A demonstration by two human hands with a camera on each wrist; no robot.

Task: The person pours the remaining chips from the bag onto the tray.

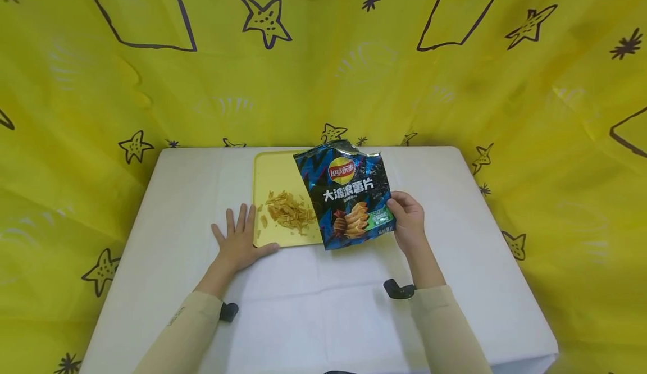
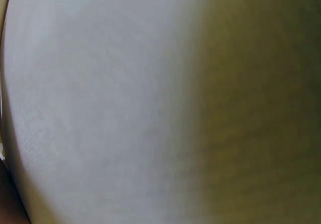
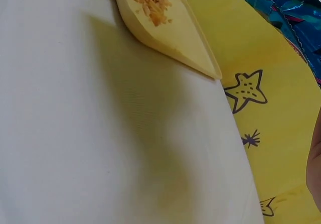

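My right hand (image 1: 410,222) pinches the lower right side of a blue and black Lay's chip bag (image 1: 349,194), torn along its top. The bag is held up over the right part of a yellow tray (image 1: 263,166) and hides that part in the head view. Broken chips (image 1: 290,211) lie in a loose heap on the tray's left half. With fingers spread, my left hand (image 1: 241,245) rests at the tray's lower left corner. In the right wrist view, the bag (image 3: 301,18) shows at the top right, away from the chips (image 3: 153,0).
A white-covered table (image 1: 323,318) carries the tray near its far edge. Behind it and at both sides hangs a yellow cloth (image 1: 313,82) with drawn starfish. Black wrist cameras (image 1: 399,290) sit by both sleeves. The left wrist view is mostly blurred white cloth and shadow.
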